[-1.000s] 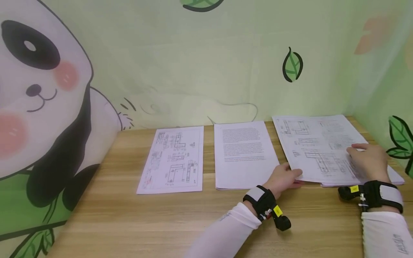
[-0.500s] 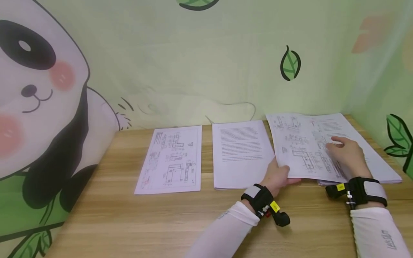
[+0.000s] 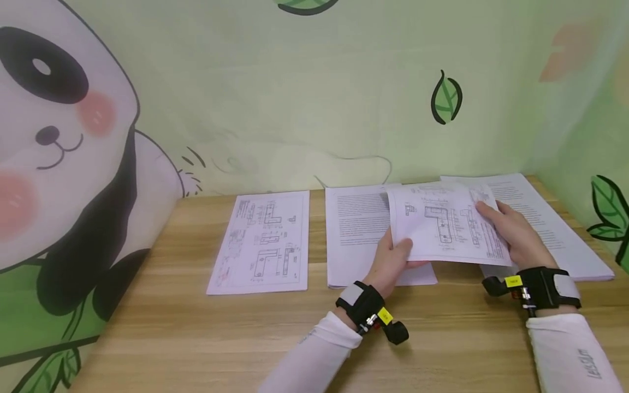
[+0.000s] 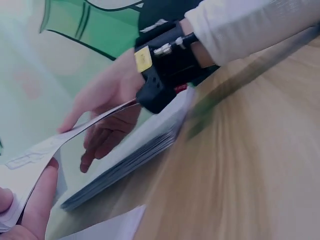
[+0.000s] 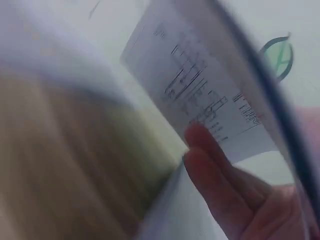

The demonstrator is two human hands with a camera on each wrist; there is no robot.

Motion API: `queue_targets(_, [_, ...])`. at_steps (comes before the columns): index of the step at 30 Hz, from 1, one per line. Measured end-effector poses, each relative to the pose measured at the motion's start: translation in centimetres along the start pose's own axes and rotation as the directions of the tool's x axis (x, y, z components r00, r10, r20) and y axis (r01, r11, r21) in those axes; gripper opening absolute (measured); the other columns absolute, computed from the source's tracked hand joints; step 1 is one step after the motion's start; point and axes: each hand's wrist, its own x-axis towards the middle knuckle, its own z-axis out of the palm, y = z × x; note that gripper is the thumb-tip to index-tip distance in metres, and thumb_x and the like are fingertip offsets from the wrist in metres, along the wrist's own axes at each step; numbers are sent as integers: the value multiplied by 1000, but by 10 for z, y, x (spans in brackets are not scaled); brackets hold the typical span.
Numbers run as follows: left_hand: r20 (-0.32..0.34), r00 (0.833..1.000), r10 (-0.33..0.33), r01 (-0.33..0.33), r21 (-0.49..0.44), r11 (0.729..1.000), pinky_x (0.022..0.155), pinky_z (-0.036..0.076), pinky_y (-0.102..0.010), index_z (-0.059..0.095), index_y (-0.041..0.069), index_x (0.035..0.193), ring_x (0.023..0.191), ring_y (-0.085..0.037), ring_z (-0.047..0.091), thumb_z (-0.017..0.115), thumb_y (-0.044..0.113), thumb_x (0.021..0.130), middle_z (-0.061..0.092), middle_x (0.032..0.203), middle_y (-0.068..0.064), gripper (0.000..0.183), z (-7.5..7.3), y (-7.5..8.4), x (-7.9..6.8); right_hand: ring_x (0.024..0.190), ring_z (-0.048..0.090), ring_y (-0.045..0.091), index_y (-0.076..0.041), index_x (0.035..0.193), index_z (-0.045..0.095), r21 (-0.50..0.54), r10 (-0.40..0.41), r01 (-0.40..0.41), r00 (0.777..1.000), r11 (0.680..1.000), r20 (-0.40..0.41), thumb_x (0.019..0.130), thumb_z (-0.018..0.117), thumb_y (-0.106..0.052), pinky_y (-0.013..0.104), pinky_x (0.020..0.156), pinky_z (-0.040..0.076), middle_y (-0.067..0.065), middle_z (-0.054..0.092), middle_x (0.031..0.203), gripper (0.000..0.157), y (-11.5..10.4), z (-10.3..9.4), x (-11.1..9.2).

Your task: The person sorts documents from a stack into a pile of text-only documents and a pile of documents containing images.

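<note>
A paper drawing (image 3: 427,234) with L-shaped part outlines is lifted over the gap between the middle and right paper stacks. My left hand (image 3: 388,265) holds its left lower corner, thumb on top, fingers beneath. The right hand (image 3: 520,233) grips its right side in the head view. In the left wrist view the paper bends in a slim curve between the left fingers (image 4: 42,195) and the right hand (image 4: 107,105). The right wrist view shows the right fingers (image 5: 210,175) under the paper, whose underside (image 5: 200,85) also carries drawn lines.
The middle stack of text pages (image 3: 366,218) lies partly under the raised paper. A right stack of text pages (image 3: 550,240) is beside the right wall. Another drawing (image 3: 260,245) lies at left on the wooden table (image 3: 206,338). A printed cloth backdrop (image 3: 295,93) stands behind.
The drawing has left the right stack, rising and moving left with both hands; its outlines are turned differently. Text on the right stack is now uncovered. The right hand has moved left.
</note>
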Motion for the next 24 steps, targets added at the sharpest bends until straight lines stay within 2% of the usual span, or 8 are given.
queue_targets(1, [3, 1000, 4, -4, 3, 1000, 81, 57, -41, 51, 29, 122, 96, -23, 68, 40, 8, 97, 65, 111, -2, 34, -4, 2, -1, 82, 67, 12, -23, 149, 17, 99, 10, -16, 998, 995, 60, 81, 53, -60, 27, 64, 59, -3, 64, 104, 86, -2, 2, -1])
queue_targets(3, [19, 1000, 15, -15, 8, 1000, 82, 57, -41, 51, 29, 123, 97, -22, 67, 40, 8, 97, 65, 113, -3, 35, -12, 6, -3, 82, 71, 12, -25, 143, 31, 278, 10, -61, 983, 959, 182, 84, 58, -48, 30, 66, 60, -10, 70, 94, 69, -5, 8, -4])
queue_targets(6, [39, 999, 20, -21, 20, 1000, 83, 57, -41, 50, 30, 124, 99, -22, 67, 40, 8, 96, 64, 116, -3, 37, -27, 11, -6, 87, 72, 19, -24, 137, 37, 404, -32, -90, 958, 911, 285, 88, 60, -34, 37, 69, 60, -7, 73, 97, 55, -11, 18, -8])
queue_targets(12, [59, 998, -9, 7, 47, 999, 87, 55, -41, 49, 31, 127, 104, -21, 64, 46, 16, 97, 62, 119, -3, 34, -62, 31, -15, 92, 70, 19, -22, 143, 32, 440, -166, 4, 929, 898, 332, 93, 55, -23, 38, 72, 60, -5, 71, 106, 55, -26, 42, -16])
queue_targets(16, [10, 998, -61, 60, 51, 997, 81, 51, -33, 49, 29, 129, 103, -16, 59, 50, 26, 95, 60, 121, -1, 34, -87, 47, -20, 92, 70, 18, -21, 144, 30, 383, -186, 47, 924, 923, 334, 93, 54, -25, 37, 72, 60, -5, 70, 106, 57, -35, 63, -22])
queue_targets(18, [-19, 997, -74, 74, 24, 997, 80, 47, -29, 48, 25, 131, 104, -16, 55, 50, 27, 95, 58, 123, -2, 36, -99, 52, -20, 92, 70, 20, -20, 144, 30, 338, -183, 58, 917, 940, 354, 93, 54, -27, 39, 73, 60, -4, 70, 105, 57, -38, 73, -26])
queue_targets(22, [-76, 995, -61, 60, -11, 998, 83, 44, -30, 46, 23, 133, 107, -18, 56, 48, 27, 96, 59, 123, -6, 37, -119, 56, -19, 92, 70, 27, -12, 142, 32, 284, -196, 67, 869, 956, 455, 94, 53, -26, 44, 73, 59, 2, 71, 105, 54, -39, 90, -29])
queue_targets(24, [-108, 993, -47, 49, 18, 999, 82, 45, -30, 47, 25, 132, 105, -19, 58, 48, 29, 96, 61, 120, -8, 35, -127, 56, -20, 91, 70, 29, -9, 140, 35, 261, -184, 59, 855, 963, 486, 94, 53, -26, 44, 72, 59, 3, 72, 103, 52, -37, 98, -30])
